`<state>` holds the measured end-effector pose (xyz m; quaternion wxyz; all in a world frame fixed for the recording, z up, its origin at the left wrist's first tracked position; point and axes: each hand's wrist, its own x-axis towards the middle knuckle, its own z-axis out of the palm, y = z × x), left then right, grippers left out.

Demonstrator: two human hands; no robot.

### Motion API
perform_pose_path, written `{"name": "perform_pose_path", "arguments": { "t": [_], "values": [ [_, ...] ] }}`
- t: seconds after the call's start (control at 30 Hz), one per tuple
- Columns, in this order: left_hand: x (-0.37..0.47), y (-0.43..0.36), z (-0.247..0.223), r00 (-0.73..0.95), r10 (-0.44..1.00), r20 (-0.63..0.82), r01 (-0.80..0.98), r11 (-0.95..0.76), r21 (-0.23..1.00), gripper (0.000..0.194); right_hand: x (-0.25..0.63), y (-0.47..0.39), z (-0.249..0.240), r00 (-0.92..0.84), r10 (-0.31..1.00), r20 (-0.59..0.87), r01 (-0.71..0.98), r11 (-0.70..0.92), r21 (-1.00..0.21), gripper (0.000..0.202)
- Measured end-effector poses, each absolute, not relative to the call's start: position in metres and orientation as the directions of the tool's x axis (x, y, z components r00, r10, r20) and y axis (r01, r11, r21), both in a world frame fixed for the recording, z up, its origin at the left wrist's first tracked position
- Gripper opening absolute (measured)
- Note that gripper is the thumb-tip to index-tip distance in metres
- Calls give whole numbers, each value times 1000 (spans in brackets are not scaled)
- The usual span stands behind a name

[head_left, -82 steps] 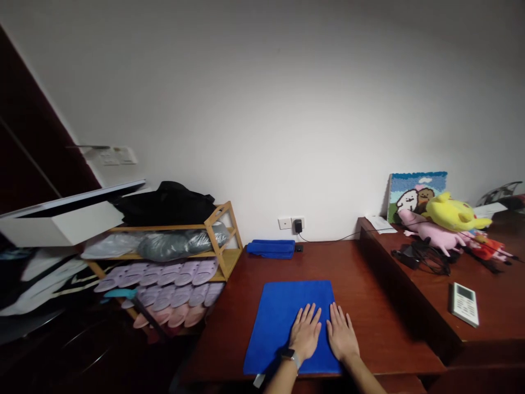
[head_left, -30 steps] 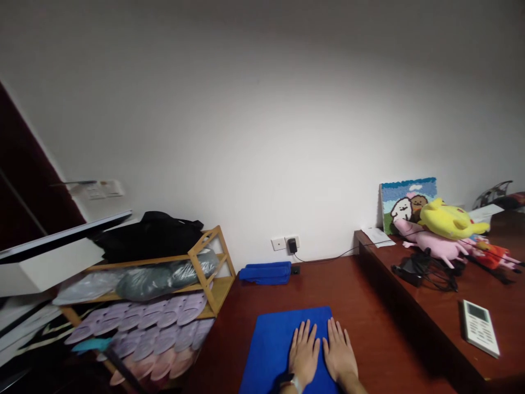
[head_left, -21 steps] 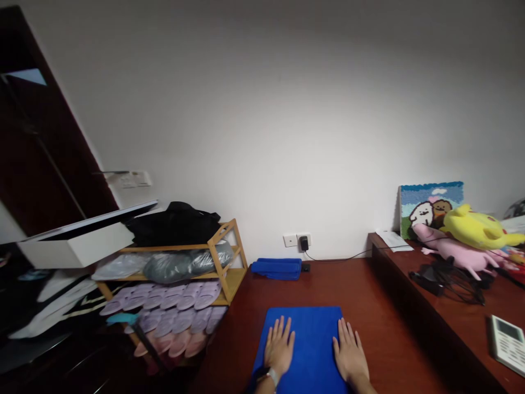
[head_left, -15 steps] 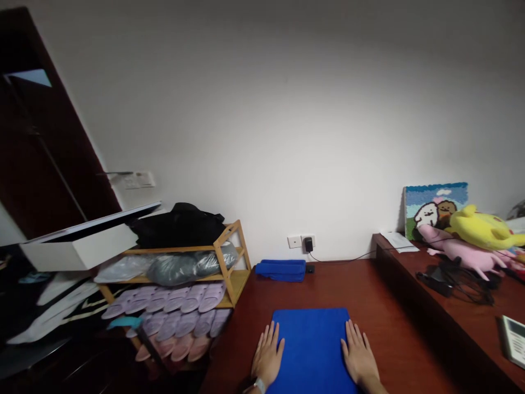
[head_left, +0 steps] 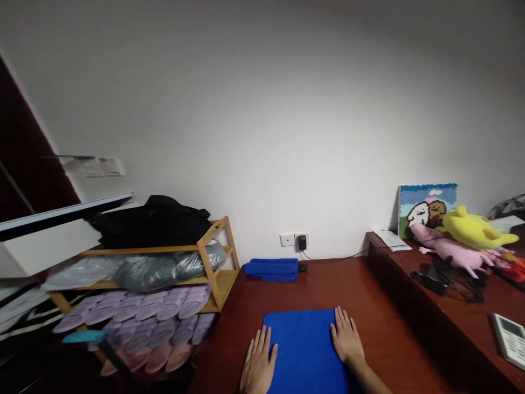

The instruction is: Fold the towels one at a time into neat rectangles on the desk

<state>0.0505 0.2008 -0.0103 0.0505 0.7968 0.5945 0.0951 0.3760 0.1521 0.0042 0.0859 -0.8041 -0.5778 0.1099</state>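
Observation:
A flat blue cloth [head_left: 304, 350] lies on the reddish-brown table [head_left: 385, 328] at the bottom centre. My left hand [head_left: 259, 361] rests palm down at its left edge, fingers stretched out and pointing away from me. At the cloth's right edge, near its far corner, lies my right hand [head_left: 346, 335], flat with the fingers extended. Neither hand grips anything. Farther back, near the wall, sits a folded blue cloth [head_left: 271, 269].
Left of the table, a wooden rack [head_left: 221, 279] bears slippers, plastic-wrapped items and a black bag [head_left: 151, 221]. A raised surface on the right holds plush toys [head_left: 471, 227], cables, a picture [head_left: 429, 208] and a calculator-like device [head_left: 511, 339]. A black plug [head_left: 302, 242] is in the wall socket.
The view has turned slightly to the right, so the surroundings sit farther left. My right hand has slid up along the cloth's right edge towards its far corner. Both hands remain flat.

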Motion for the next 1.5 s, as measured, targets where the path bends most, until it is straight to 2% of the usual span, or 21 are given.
{"name": "perform_pose_path", "arguments": {
  "t": [0.27,0.37,0.5,0.57,0.67,0.73,0.9,1.13,1.27,1.5],
  "values": [
    [55,195,6,279,959,38,947,-282,154,70,378,148,4,302,950,-76,904,-311,-293,70],
    [51,204,18,292,956,-2,953,-291,89,65,378,148,3,297,952,-69,897,-303,-320,70],
    [72,215,43,321,936,145,946,-325,7,58,379,148,1,291,955,-57,895,-293,-336,71],
    [105,215,49,380,904,198,919,-393,34,58,379,148,0,291,955,-55,897,-292,-331,71],
    [172,209,39,590,789,171,782,-611,121,59,380,149,-4,287,957,-42,901,-284,-328,71],
    [211,203,23,645,749,155,729,-663,171,60,380,150,-8,272,962,-42,910,-271,-313,70],
    [226,208,-5,603,794,74,768,-604,213,61,381,150,-11,273,960,-58,919,-278,-278,70],
    [113,249,14,350,937,24,930,-350,116,70,381,151,-11,289,956,-56,910,-293,-294,73],
    [80,254,11,316,946,68,942,-322,99,70,381,151,-16,298,953,-48,907,-299,-297,73],
    [82,249,12,323,943,83,935,-332,128,72,380,152,-16,307,950,-56,913,-311,-265,73]
  ]
}}
